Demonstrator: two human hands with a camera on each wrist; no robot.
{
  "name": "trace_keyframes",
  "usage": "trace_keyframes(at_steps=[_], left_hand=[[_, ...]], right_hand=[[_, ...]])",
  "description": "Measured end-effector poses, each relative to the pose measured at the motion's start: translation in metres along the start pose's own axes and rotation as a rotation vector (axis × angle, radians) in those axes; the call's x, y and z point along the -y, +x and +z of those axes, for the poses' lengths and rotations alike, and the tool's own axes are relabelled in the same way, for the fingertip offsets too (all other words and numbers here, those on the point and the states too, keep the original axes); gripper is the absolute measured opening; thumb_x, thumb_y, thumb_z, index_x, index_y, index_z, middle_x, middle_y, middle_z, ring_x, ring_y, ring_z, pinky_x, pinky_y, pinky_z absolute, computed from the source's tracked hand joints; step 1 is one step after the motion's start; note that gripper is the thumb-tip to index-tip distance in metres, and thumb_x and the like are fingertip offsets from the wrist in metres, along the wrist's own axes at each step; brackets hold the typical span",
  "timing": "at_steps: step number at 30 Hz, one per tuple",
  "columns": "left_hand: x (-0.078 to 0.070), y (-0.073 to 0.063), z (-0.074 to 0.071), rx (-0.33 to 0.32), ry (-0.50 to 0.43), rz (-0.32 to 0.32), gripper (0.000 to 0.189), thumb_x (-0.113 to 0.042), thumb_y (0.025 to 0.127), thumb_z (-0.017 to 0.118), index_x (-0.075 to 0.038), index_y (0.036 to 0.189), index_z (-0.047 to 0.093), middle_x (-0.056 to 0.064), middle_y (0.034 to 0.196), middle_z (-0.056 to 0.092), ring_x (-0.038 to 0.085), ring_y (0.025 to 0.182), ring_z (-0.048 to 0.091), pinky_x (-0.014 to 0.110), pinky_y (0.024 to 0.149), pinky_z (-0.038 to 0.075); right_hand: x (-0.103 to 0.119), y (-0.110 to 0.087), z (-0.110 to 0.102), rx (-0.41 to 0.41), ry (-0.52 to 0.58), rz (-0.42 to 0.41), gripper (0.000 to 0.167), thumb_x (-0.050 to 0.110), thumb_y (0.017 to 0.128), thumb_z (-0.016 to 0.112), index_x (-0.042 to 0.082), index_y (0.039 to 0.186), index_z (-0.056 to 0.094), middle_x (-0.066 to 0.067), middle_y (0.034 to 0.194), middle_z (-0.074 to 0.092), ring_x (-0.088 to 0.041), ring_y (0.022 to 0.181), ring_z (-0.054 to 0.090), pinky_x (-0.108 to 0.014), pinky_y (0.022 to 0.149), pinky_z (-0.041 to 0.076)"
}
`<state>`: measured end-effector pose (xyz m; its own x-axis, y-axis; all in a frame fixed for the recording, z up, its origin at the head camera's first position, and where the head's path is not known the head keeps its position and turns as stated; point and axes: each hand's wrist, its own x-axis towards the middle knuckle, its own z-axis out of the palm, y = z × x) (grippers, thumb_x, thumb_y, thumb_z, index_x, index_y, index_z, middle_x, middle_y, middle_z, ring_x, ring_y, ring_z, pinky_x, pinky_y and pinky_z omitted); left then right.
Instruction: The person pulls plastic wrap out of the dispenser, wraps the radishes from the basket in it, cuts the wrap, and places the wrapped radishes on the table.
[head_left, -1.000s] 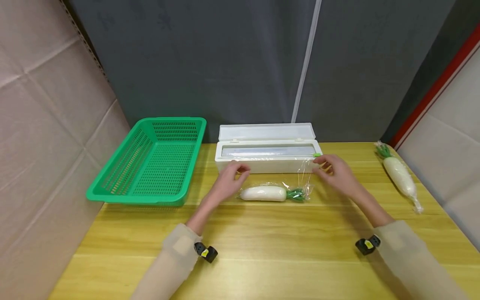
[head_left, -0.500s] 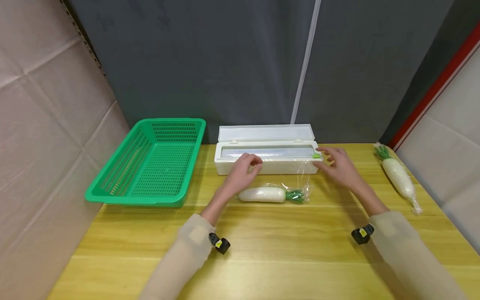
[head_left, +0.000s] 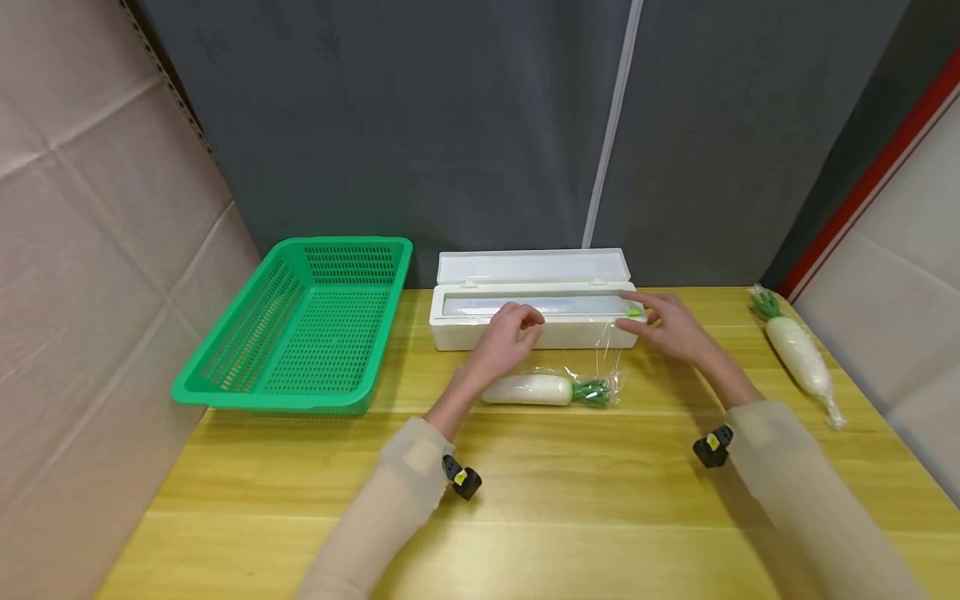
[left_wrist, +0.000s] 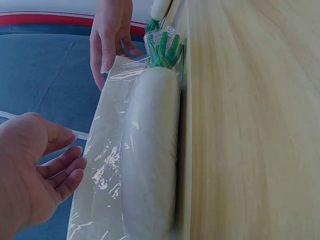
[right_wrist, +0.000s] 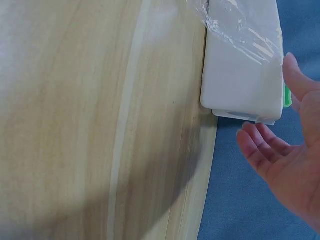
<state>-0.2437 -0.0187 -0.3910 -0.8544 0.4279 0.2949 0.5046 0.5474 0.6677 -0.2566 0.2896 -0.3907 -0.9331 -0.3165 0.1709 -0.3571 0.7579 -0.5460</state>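
Desk (head_left: 577, 517) runs out nearside of all fingers. Film-wrapped radish (head_left: 527, 389) lies just nearside of the left hand (head_left: 506, 342), its fingers loosely bent. Right hand (head_left: 667, 327): fingers spread at the right end of the white dispenser (head_left: 577, 336). Green basket (head_left: 277, 402) stands left of both; second wrapped radish (head_left: 798, 354) right, near the desk's edge. Dark curtain (head_left: 412, 150) bounds beyond.

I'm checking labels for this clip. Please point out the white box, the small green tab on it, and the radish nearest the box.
White box (head_left: 573, 335): head view, on its front wall.
Small green tab (head_left: 633, 312): head view, on its middle.
Radish nearest the box (left_wrist: 151, 140): left wrist view, on its white body.
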Motion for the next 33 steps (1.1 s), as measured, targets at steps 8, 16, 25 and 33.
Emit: trace_keyframes(at_steps=[8,16,25,33], left_hand=[[-0.005,0.01,0.005,0.023,0.03,-0.005,0.017,-0.01,0.101,0.06,-0.003,0.115,0.067,0.008,0.11,0.063,0.02,0.104,0.056,0.029,0.093,0.048],[-0.011,0.022,0.011,0.058,0.038,-0.008,0.018,-0.008,0.1,0.06,-0.002,0.115,0.067,0.007,0.11,0.064,0.019,0.102,0.057,0.025,0.091,0.048],[-0.017,0.043,0.024,0.093,0.012,0.051,0.015,-0.008,0.1,0.06,-0.001,0.111,0.069,0.009,0.109,0.067,0.017,0.097,0.06,0.019,0.085,0.048],[-0.021,0.064,0.044,0.09,0.022,0.155,0.016,-0.008,0.099,0.063,0.0,0.109,0.071,0.01,0.1,0.068,0.016,0.088,0.06,0.016,0.08,0.045]], right_hand=[[-0.006,0.005,0.0,0.038,0.005,-0.035,0.059,0.029,0.099,0.068,0.005,0.149,0.049,-0.028,0.124,0.054,-0.03,0.08,0.05,-0.038,0.069,0.039],[-0.01,0.008,-0.003,0.054,0.001,-0.009,0.063,0.033,0.095,0.072,0.009,0.149,0.05,-0.029,0.142,0.051,-0.031,0.087,0.058,-0.036,0.067,0.044],[-0.015,0.011,-0.002,0.012,-0.006,-0.052,0.059,0.03,0.092,0.076,0.008,0.143,0.057,-0.012,0.079,0.05,-0.016,0.058,0.042,-0.028,0.052,0.037],[-0.015,0.01,0.0,0.004,0.031,-0.053,0.058,0.031,0.091,0.078,0.009,0.142,0.059,-0.004,0.066,0.039,-0.01,0.05,0.037,-0.026,0.047,0.035]])
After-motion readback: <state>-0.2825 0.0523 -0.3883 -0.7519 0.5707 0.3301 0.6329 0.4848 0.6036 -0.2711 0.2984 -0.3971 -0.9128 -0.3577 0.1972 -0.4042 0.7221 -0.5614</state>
